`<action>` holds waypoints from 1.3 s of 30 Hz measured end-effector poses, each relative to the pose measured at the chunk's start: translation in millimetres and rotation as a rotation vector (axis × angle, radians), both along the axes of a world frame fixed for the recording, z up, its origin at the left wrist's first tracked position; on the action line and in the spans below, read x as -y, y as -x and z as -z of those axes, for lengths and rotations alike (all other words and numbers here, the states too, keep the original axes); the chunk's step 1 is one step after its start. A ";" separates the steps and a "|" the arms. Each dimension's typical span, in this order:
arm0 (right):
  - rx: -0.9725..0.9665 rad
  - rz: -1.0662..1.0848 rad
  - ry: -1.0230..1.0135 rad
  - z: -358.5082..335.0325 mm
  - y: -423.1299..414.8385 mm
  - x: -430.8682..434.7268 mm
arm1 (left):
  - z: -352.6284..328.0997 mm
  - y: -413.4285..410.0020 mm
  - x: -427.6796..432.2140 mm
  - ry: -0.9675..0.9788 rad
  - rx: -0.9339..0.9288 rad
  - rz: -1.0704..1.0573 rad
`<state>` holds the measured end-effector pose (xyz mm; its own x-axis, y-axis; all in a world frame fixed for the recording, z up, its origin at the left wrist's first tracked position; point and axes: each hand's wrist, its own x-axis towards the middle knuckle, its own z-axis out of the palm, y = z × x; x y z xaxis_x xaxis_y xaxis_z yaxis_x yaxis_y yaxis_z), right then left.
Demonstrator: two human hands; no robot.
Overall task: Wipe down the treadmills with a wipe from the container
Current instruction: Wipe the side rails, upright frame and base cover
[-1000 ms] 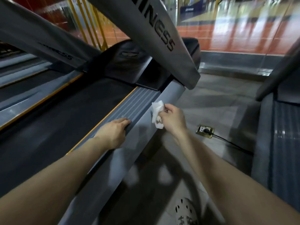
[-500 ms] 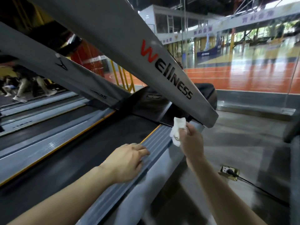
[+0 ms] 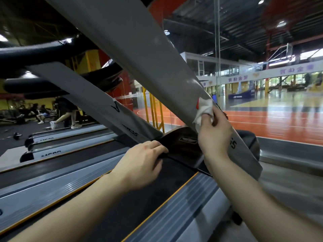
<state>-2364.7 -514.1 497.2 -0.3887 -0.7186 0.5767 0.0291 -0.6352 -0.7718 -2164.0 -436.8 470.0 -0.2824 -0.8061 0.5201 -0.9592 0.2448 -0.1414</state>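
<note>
**Wipe on the right upright, at the treadmill's front end**

I am over a treadmill (image 3: 174, 222) in a gym hall. Its black belt (image 3: 139, 198) runs between ribbed grey side rails (image 3: 192, 203) edged with a thin yellow line. At the front end sits a black motor hood (image 3: 183, 143), and two broad grey uprights slant up from beside it. More treadmills (image 3: 57, 154) lie in a row to my left. Past them there are people on a dark floor and a dumbbell (image 3: 17, 136). A glass wall with yellow posts (image 3: 153, 109) stands ahead, and beyond it is an orange sports court (image 3: 279, 123) under a dark roof with lamps.

My right hand (image 3: 215, 135) pinches the white wipe (image 3: 203, 109), crumpled, and presses it against the lower part of the right upright (image 3: 148, 63), above the hood. My left hand (image 3: 141, 165) grips nothing, fingers loosely bent. Its fingertips lie at the hood's near edge, but I cannot tell if they touch.

Below my right hand the upright shows dark letters ending in "ss", and a sliver of a red letter peeks out by the wipe. The left upright (image 3: 97, 102) carries an "A"-like mark and a word ending in "ESS". The neighbouring decks have lettering too blurred to read. A white banner (image 3: 262, 75) over the court bears purple characters I cannot make out.
</note>
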 end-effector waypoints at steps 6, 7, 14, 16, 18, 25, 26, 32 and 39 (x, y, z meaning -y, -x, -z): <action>-0.286 0.044 0.356 -67.5 -61.9 -18.6 | -41.3 -9.9 -22.6 0.137 -0.014 -0.015; -0.435 0.032 0.392 -67.1 -74.9 -18.6 | -48.6 -11.9 -28.0 0.157 -0.008 -0.018; -0.618 0.114 0.570 -105.5 -107.1 -27.1 | -97.5 -41.9 -70.6 0.295 0.065 -0.072; -0.656 0.115 0.659 -119.5 -111.4 -31.8 | -108.8 -53.3 -81.4 0.328 0.061 -0.099; -0.692 0.113 0.697 -120.1 -107.0 -28.3 | -118.6 -60.0 -92.2 0.348 0.050 -0.127; -0.642 0.115 0.481 -141.5 -121.8 -50.7 | -153.5 -64.7 -129.5 0.539 0.091 -0.126; -0.669 0.130 0.575 -156.1 -131.7 -64.6 | -160.5 -64.7 -134.8 0.580 0.100 -0.119; -0.669 0.084 0.747 -168.3 -139.5 -80.2 | -205.6 -75.6 -172.0 0.775 0.293 -0.160; -0.658 0.139 0.628 -206.4 -164.3 -111.7 | -260.1 -88.5 -218.5 0.910 0.507 -0.290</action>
